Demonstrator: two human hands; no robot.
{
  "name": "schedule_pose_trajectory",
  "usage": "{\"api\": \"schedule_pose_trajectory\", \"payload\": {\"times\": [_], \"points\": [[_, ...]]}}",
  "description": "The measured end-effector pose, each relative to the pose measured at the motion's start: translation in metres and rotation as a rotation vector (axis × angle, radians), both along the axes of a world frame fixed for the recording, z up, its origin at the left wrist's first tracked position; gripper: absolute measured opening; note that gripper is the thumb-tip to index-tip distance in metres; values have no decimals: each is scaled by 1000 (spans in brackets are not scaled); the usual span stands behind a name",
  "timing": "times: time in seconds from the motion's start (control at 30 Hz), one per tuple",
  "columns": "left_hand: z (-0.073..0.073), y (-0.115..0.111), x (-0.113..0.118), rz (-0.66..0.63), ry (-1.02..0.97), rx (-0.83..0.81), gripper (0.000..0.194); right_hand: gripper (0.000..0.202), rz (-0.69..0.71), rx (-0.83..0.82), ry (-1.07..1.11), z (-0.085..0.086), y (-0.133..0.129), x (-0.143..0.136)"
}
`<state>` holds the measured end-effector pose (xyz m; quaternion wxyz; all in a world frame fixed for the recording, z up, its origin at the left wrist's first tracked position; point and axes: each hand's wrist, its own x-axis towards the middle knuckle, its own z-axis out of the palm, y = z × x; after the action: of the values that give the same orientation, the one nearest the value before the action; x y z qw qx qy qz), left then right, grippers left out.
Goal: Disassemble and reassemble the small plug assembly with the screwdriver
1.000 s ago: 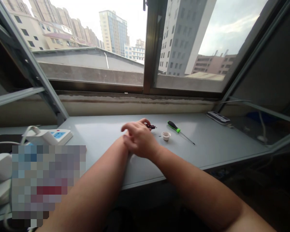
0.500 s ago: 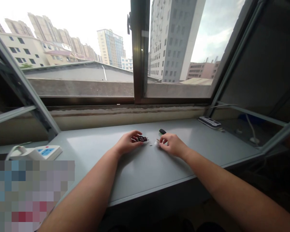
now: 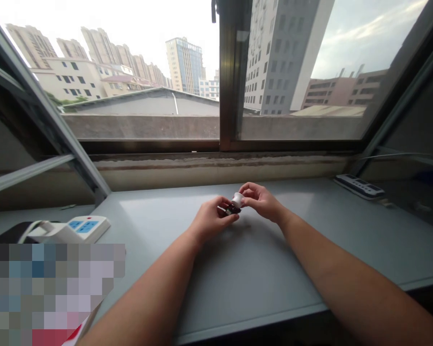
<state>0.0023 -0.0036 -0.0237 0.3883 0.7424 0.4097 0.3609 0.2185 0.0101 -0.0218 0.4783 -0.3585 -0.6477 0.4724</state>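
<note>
My left hand [image 3: 216,217] grips a small dark mechanical part [image 3: 233,210] between thumb and fingers, just above the table. My right hand [image 3: 262,202] pinches a small white spool-shaped piece [image 3: 237,199], narrower at its waist than at its ends. The white piece sits right over the top of the dark part; whether they touch or are joined I cannot tell. Fingers cover part of both. Under the hands lies a blurred shadow on the grey tabletop [image 3: 260,274].
A white power strip with blue sockets [image 3: 90,229] and a plugged-in white adapter [image 3: 59,234] stand at the left. Another power strip [image 3: 360,187] lies at the far right. Metal posts [image 3: 94,180] rise by the window at the back.
The hands have come together, with the white piece brought up over the dark part. The black-and-green item and the tiny grey piece on the table no longer show. The view has shifted.
</note>
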Motion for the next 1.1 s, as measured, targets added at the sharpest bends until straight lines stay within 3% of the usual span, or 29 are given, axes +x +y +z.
{"api": "schedule_pose_trajectory", "payload": {"times": [0.23, 0.53, 1.1], "points": [[0, -1, 5, 22, 18, 40, 34, 32, 74, -8, 77, -3, -9, 2], [2, -2, 7, 36, -1, 19, 38, 30, -17, 78, -1, 0, -11, 12], [-7, 2, 8, 20, -31, 76, 35, 41, 15, 54, -67, 0, -15, 6]]}}
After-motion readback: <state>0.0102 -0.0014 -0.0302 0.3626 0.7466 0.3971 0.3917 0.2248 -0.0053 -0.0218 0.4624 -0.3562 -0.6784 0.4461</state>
